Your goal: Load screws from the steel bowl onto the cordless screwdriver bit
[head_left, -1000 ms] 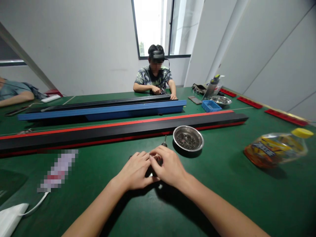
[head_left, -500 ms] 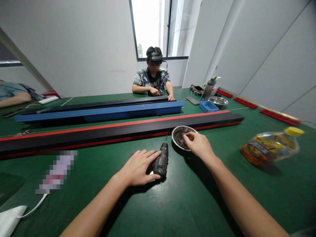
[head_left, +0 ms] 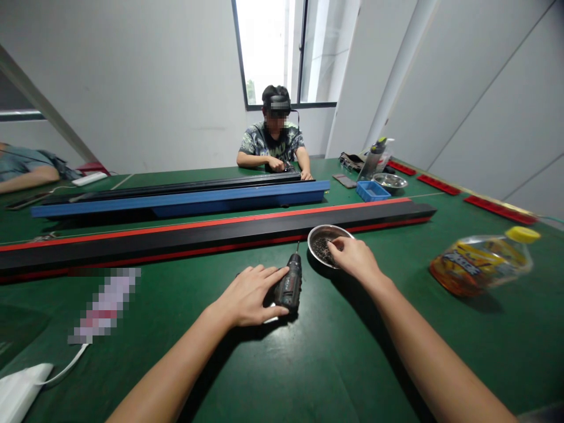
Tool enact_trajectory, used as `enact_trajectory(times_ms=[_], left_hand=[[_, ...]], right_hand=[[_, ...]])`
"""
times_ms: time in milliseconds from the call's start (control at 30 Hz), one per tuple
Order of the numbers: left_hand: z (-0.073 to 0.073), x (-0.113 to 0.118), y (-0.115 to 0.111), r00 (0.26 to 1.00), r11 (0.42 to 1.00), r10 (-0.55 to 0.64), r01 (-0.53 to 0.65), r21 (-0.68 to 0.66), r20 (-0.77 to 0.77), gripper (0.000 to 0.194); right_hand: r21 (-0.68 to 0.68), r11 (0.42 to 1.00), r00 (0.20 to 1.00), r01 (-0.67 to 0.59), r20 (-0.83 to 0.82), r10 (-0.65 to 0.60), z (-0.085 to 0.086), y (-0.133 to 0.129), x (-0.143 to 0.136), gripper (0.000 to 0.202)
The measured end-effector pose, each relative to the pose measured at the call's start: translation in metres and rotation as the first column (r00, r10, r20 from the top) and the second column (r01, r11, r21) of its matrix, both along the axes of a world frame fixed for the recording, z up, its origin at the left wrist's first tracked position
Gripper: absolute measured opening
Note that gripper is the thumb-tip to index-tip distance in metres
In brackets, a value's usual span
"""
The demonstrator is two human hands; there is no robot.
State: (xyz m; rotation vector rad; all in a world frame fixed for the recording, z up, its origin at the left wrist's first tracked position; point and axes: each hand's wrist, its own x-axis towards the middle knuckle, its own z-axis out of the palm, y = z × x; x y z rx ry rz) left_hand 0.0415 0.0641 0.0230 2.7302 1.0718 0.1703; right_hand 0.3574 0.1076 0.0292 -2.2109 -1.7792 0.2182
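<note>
My left hand (head_left: 252, 295) is closed over the grip side of a black cordless drill (head_left: 289, 286), which lies on the green table. Its thumb and forefinger reach the drill's body, and the thin bit points away from me toward the long bar. Just right of the bit stands a round metal bowl (head_left: 312, 251) holding many small dark pieces (head_left: 323, 249) that look like screws. Over the bowl's right side, my right hand (head_left: 356, 258) dips its fingertips among them in a pinch. Whatever sits between those fingertips is too small to make out.
A long black-and-red bar (head_left: 211, 231) crosses the table beyond the drill. Behind it lie blue and black bars (head_left: 238, 197) and a seated co-worker (head_left: 273, 138). A bottle (head_left: 480, 264) stands right; a blue tray (head_left: 372, 191) sits farther back. A white cable (head_left: 66, 367) lies left.
The view has shifted very slightly. My left hand stays on the drill, and my right fingertips are still in the bowl with hardly any movement.
</note>
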Motion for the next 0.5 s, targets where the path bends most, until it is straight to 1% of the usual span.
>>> enact_trajectory(times_ms=[133, 233, 367, 500], left_hand=[[-0.001, 0.001, 0.001, 1.0, 1.0, 0.001, -0.001, 0.007, 0.004, 0.091], [0.0, 0.002, 0.0, 1.0, 1.0, 0.002, -0.002, 0.014, 0.007, 0.091], [0.001, 0.0, -0.005, 1.0, 1.0, 0.013, -0.013, 0.024, 0.01, 0.091], [-0.002, -0.008, -0.019, 0.999, 0.999, 0.043, -0.043, 0.031, 0.011, 0.092]], right_hand=[[-0.022, 1.0, 1.0, -0.003, 0.007, 0.003, -0.001, 0.0, -0.002, 0.037], [-0.006, 1.0, 1.0, -0.014, 0.008, 0.014, -0.001, -0.001, -0.003, 0.037], [0.098, 0.995, 0.999, -0.027, -0.015, 0.029, 0.002, -0.003, -0.008, 0.034], [0.235, 0.967, 0.992, -0.097, -0.061, 0.114, 0.007, -0.006, -0.022, 0.027]])
